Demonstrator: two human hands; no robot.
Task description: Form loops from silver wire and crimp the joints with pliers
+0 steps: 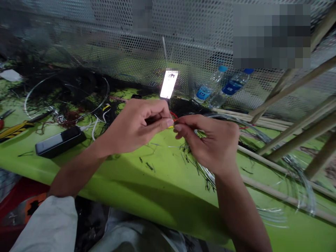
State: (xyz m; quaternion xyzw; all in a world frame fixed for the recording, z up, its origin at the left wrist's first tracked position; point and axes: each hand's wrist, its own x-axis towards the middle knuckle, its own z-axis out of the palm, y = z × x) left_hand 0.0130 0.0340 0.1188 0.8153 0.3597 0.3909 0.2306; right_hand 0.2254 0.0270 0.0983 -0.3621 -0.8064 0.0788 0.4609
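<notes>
My left hand [143, 122] and my right hand [210, 140] meet above the middle of the green table [168, 196], their fingertips nearly touching. Thumb and index finger of each are pinched together. Something very small, with a bit of yellow at its edge, is between them, too small to make out. Behind the fingers lies a looped coil of clear wire [207, 172] with dark strands on it, partly hidden by my right hand. Short black clippings [150, 166] are scattered on the table below.
Behind my hands a lit phone [169, 84] leans upright. Two water bottles [203, 91] [231, 87] stand at the perforated metal wall. Wooden poles [288, 140] cross the right side. At left are a black power bank [60, 141], yellow-black pliers [17, 130] and dark strands.
</notes>
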